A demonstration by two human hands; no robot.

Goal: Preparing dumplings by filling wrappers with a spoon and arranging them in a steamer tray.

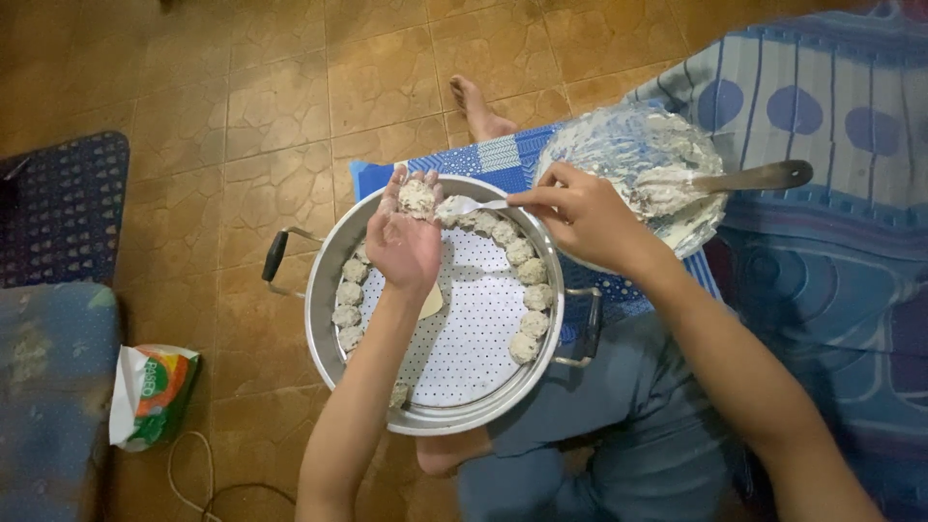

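The left hand (404, 242) is cupped palm-up over the far rim of a round metal steamer pan (324, 319), its grip closed loosely around a lump of pale, speckled dough (417, 198) resting on the fingers. The right hand (585, 217) pinches the handle of a small spoon (466, 205) in a narrow grip, the bowl of the spoon touching the lump's side, as though shaping or scraping it. Inside the pan lies a white perforated tray (464, 329), and finished dough balls (530, 273) are set along its edge: a curved row down the right side, a shorter run on the left (348, 295), and one more near the front by the forearm (partly hidden, so a count would be a guess). Judging by this, the outer ring is perhaps half filled, with the near arc and the whole middle of the tray bare, so a good deal of placing seems left. Just beyond the right hand sits a bowl (628, 145) smeared with the same pale mixture, a larger spoon (744, 178) resting in it; it looks mostly scraped down, though how much remains is hard to tell. The pan rests on a tiled floor (193, 145), partly over a blue patterned cloth (493, 157), near a bare foot (478, 108). A small printed packet (150, 391) lies well apart at the left.
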